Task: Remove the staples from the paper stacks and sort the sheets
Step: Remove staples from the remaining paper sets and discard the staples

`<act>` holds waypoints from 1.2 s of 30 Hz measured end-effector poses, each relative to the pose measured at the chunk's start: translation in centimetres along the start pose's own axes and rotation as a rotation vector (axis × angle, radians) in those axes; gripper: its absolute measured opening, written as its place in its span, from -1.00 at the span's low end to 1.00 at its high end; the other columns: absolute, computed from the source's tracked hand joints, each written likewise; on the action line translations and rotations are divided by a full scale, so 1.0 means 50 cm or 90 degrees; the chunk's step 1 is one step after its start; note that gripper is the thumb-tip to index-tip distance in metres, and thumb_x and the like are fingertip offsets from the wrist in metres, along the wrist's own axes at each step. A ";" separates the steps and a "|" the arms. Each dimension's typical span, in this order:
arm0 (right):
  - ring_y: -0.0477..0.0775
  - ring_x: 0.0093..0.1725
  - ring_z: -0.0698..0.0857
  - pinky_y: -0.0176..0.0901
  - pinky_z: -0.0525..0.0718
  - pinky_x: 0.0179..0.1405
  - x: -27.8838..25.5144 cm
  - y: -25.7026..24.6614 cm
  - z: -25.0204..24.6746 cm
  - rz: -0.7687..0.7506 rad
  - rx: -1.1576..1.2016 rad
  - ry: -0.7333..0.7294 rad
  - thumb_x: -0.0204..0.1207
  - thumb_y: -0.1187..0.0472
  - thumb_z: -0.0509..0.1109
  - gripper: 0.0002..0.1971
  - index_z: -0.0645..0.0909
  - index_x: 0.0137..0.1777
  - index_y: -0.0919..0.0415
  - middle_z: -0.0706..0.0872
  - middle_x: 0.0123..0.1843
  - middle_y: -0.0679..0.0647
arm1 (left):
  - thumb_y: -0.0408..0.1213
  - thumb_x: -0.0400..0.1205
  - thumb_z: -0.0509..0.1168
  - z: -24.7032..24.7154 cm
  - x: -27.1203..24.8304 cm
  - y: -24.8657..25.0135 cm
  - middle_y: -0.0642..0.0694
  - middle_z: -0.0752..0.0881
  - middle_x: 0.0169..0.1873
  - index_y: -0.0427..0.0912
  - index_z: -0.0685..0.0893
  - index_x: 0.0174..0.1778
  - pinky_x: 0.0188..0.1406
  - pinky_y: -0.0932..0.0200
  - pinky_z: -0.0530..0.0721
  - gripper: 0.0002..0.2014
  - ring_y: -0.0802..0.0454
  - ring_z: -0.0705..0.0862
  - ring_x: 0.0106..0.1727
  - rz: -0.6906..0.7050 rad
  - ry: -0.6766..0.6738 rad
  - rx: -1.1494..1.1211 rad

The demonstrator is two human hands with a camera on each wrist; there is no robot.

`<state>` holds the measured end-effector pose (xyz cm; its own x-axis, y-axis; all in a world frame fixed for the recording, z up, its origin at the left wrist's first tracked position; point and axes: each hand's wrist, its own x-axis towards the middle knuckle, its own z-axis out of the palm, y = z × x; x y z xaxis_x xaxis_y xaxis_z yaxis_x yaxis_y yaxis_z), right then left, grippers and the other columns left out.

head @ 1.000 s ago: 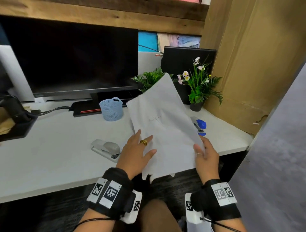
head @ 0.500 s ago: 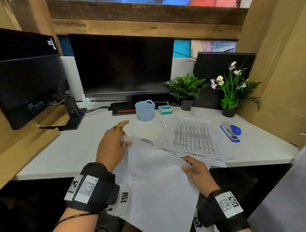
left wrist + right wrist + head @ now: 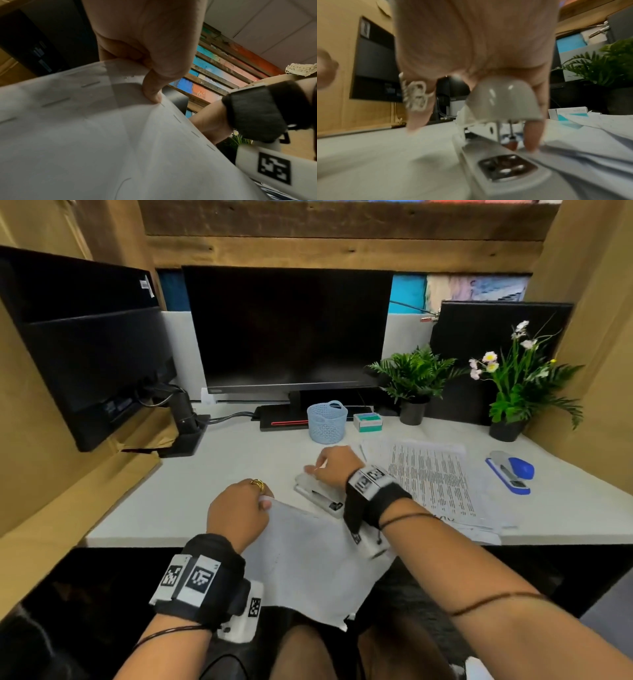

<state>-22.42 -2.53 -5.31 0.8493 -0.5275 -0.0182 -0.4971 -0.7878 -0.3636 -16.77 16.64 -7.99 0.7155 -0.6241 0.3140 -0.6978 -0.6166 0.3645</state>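
My left hand (image 3: 263, 501) pinches the top corner of a white stapled paper stack (image 3: 308, 563) that hangs over the desk's front edge onto my lap. In the left wrist view the thumb (image 3: 152, 94) presses on the stack (image 3: 102, 135), with several staples (image 3: 177, 119) along its edges. My right hand (image 3: 325, 465) reaches across onto a grey stapler (image 3: 318, 493) lying on the desk. The right wrist view shows that hand (image 3: 473, 136) over the stapler's top (image 3: 503, 94), with fingers down on both sides of it.
A pile of printed sheets (image 3: 431, 474) lies right of the grey stapler, with a blue stapler (image 3: 510, 470) beyond it. A blue basket (image 3: 327, 421), a staple box (image 3: 368, 422), two potted plants (image 3: 414, 378) and monitors (image 3: 291, 330) line the back of the white desk (image 3: 205, 474).
The stack came down from in front of me to the desk edge. My right hand let go of it and moved left onto the grey stapler. The left hand kept its hold.
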 end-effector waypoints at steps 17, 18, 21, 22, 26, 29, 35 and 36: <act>0.14 0.00 0.64 -0.11 0.57 0.01 0.028 0.042 -0.001 0.096 0.018 -0.148 0.29 -0.21 0.55 -0.30 0.52 0.23 0.32 0.64 0.01 0.11 | -0.29 0.65 0.18 -0.010 -0.015 -0.032 -0.05 0.71 0.02 -0.02 0.72 0.00 -0.18 0.22 0.40 -0.79 -0.08 0.64 -0.03 -0.037 0.042 0.026; 0.13 -0.04 0.63 -0.13 0.57 -0.03 0.021 0.046 -0.009 0.113 0.099 -0.131 0.34 -0.18 0.53 -0.37 0.53 0.19 0.32 0.63 -0.01 0.11 | -0.29 0.65 0.18 -0.011 -0.015 -0.035 -0.04 0.71 0.02 -0.02 0.72 0.01 -0.18 0.22 0.39 -0.79 -0.08 0.64 -0.03 -0.035 0.050 0.025; 0.13 -0.21 0.66 0.00 0.68 -0.14 -0.015 0.063 -0.038 0.125 0.375 -0.057 0.41 -0.05 0.52 -0.63 0.59 -0.05 0.26 0.68 -0.14 0.17 | -0.27 0.67 0.18 -0.010 -0.016 -0.042 -0.03 0.69 0.05 -0.03 0.72 0.05 -0.16 0.23 0.39 -0.79 -0.06 0.65 -0.02 -0.040 0.074 0.020; 0.18 -0.22 0.67 0.14 0.71 -0.06 -0.031 0.069 -0.046 0.117 0.447 -0.029 0.36 -0.06 0.54 -0.62 0.60 -0.09 0.26 0.69 -0.17 0.21 | -0.27 0.67 0.18 -0.009 -0.016 -0.044 -0.04 0.69 0.05 -0.04 0.72 0.06 -0.16 0.23 0.39 -0.79 -0.07 0.65 -0.02 -0.043 0.082 0.020; 0.27 -0.16 0.67 0.19 0.66 -0.03 -0.101 0.081 -0.053 0.034 0.524 0.004 0.43 0.01 0.51 -0.73 0.60 -0.13 0.22 0.71 -0.18 0.26 | -0.28 0.68 0.19 -0.001 -0.015 -0.049 -0.07 0.68 0.05 -0.10 0.72 0.07 -0.17 0.23 0.37 -0.80 -0.09 0.65 -0.03 -0.054 0.091 0.013; 0.26 -0.03 0.73 0.11 0.71 -0.09 -0.157 0.079 -0.036 0.018 0.528 0.006 0.48 0.02 0.46 -0.75 0.62 0.00 0.19 0.76 -0.02 0.23 | -0.30 0.68 0.19 0.002 -0.013 -0.049 -0.09 0.68 0.02 -0.11 0.73 0.05 -0.15 0.20 0.40 -0.80 -0.09 0.64 -0.05 -0.058 0.098 -0.016; 0.08 0.05 0.67 -0.06 0.67 -0.03 -0.207 0.065 0.022 0.021 0.444 0.099 0.52 0.05 0.44 -0.68 0.59 0.18 0.20 0.71 0.05 0.09 | -0.33 0.67 0.20 0.007 -0.013 -0.032 -0.09 0.69 -0.02 -0.09 0.74 0.00 -0.09 0.18 0.45 -0.81 -0.01 0.56 -0.13 -0.046 0.105 -0.086; 0.07 0.07 0.66 -0.09 0.65 0.01 -0.209 0.064 0.025 0.020 0.437 0.129 0.52 0.07 0.43 -0.68 0.57 0.19 0.21 0.71 0.06 0.09 | -0.33 0.66 0.20 0.010 -0.014 -0.029 -0.08 0.69 -0.03 -0.09 0.74 -0.01 -0.10 0.18 0.45 -0.81 0.01 0.54 -0.14 -0.041 0.103 -0.094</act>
<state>-32.64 0.86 -7.43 0.7535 -0.6479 0.1111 -0.2402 -0.4286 -0.8710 -16.25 17.73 -9.19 0.7623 -0.4942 0.4180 -0.6471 -0.5682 0.5083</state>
